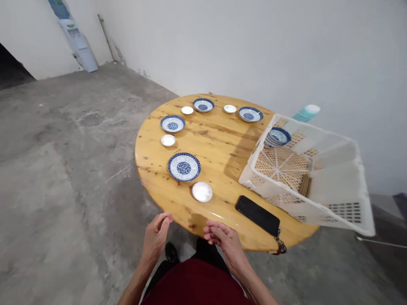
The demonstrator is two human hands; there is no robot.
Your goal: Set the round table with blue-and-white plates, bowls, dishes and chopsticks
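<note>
My left hand (157, 231) hovers at the table's front edge, its fingers loosely curved and nothing in them. Across from it, my right hand (224, 239) is also over the edge, fingers half stretched and holding nothing. Closest to both are a small white dish (202, 192) and a blue-and-white plate (184, 167). Further round the rim sit another plate (172, 123) with a white dish (168, 140), a plate (204, 105) with a dish (187, 110), and a plate (251, 114) with a dish (229, 109).
On the right of the round wooden table (219, 156), a white plastic basket (254, 180) holds stacked bowls (277, 137) and chopsticks (305, 185). A black phone (258, 214) with a strap lies before it. Behind stands a turquoise bottle (307, 112). A water dispenser (79, 44) is against the far wall.
</note>
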